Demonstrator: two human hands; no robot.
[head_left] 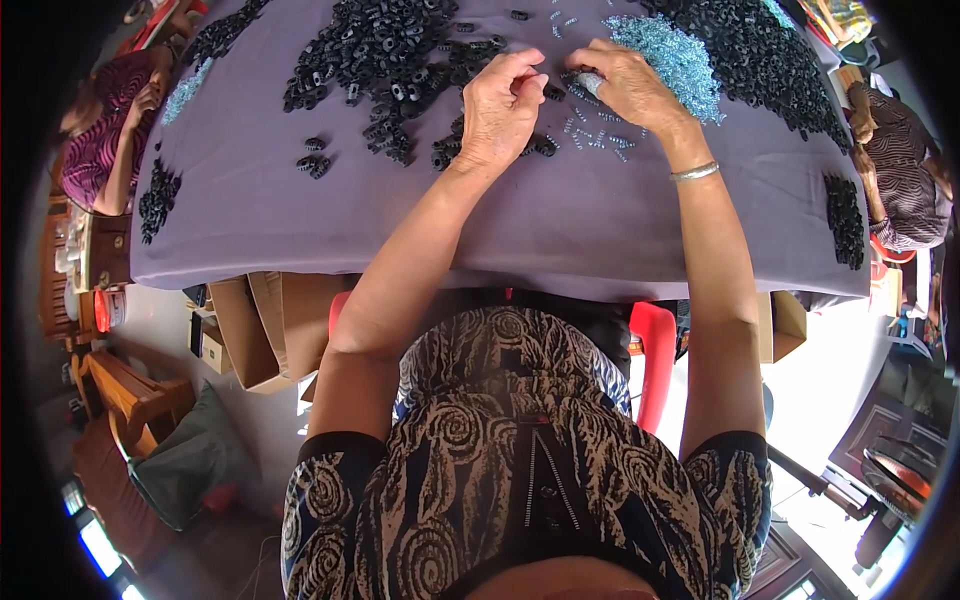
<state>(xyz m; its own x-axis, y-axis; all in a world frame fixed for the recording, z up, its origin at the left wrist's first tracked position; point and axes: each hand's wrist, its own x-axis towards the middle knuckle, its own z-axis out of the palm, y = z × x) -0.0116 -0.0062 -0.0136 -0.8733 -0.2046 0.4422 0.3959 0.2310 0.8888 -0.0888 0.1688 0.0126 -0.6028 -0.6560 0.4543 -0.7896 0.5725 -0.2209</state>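
Note:
My left hand [503, 108] is raised over the purple cloth, thumb and fingers pinched together; what they hold, if anything, is hidden. Just to its right, my right hand [630, 85] curls its fingers round a cluster of small silvery coil springs [591, 82], with a dark piece by the fingertips. Loose springs [600, 135] are scattered below that hand, and a heap of bluish-silver springs [675, 70] rises beside it. Small black plastic pieces [365, 50], looking like cord locks, are heaped beyond and left of my left hand.
The purple cloth [330, 225] covers the table. More black pieces [770, 65] are heaped at the far right, with others [845, 220] by the right edge. Two people sit at the sides, a patterned sleeve [905, 150] on the right. Cardboard boxes [270, 330] stand under the near edge.

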